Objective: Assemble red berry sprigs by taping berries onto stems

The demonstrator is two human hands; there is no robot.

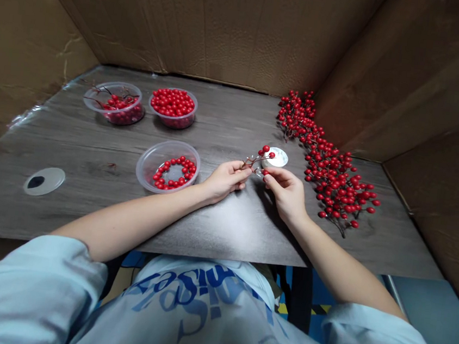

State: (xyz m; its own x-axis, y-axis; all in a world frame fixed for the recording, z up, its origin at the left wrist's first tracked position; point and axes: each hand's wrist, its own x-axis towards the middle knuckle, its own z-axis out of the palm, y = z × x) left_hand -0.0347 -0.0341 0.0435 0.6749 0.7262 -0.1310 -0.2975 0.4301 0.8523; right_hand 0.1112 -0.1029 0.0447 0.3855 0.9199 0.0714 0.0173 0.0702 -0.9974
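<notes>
My left hand (228,182) pinches a thin brown berry stem (249,163) whose branching tips point up and right. Two or three red berries sit at its upper end, and several tips are bare and whitish. Close on the right, my right hand (285,191) has thumb and forefinger closed on a red berry (266,172) beside the stem's lower tips. Whether that berry is still joined to the stem I cannot tell. Just behind the hands stands a small round white container (279,157) with white contents, partly covered by the berries.
Nearest my left forearm is a clear bowl (144,168) with a ring of red berries. Behind it stand a bowl of loose berries (173,103) and a bowl of stems and berries (117,104). Berry sprays (332,172) lie at right; a round lid (50,181) lies left. Cardboard walls (228,29) surround the table.
</notes>
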